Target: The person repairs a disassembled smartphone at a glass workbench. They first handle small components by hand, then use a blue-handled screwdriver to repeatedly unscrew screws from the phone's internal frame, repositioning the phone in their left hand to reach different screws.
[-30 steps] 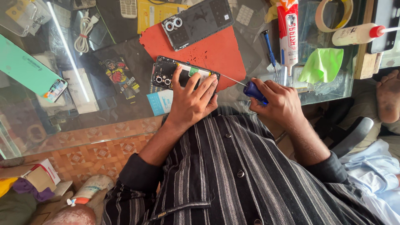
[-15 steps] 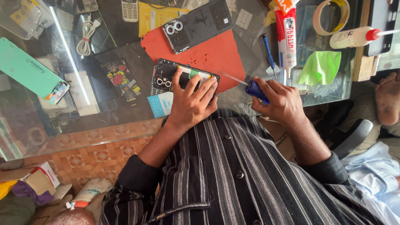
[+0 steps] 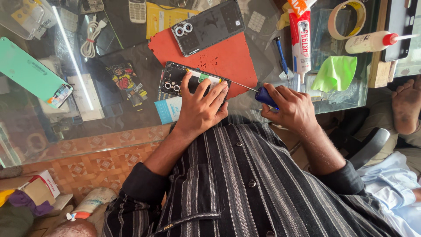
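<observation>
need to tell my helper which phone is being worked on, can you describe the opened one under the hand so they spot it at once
On the glass table, find the red mat. At the mat's near edge lies the opened phone, pinned by the left hand, while the right hand holds a blue-handled screwdriver to it. Unlike the second phone higher on the mat, its insides are exposed.

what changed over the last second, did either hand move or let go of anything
Almost nothing changed. The left hand stays pressed on the opened phone, and the right hand keeps its grip on the blue-handled screwdriver, tip at the phone's edge. Nothing was let go; the desk items lie unmoved.
</observation>
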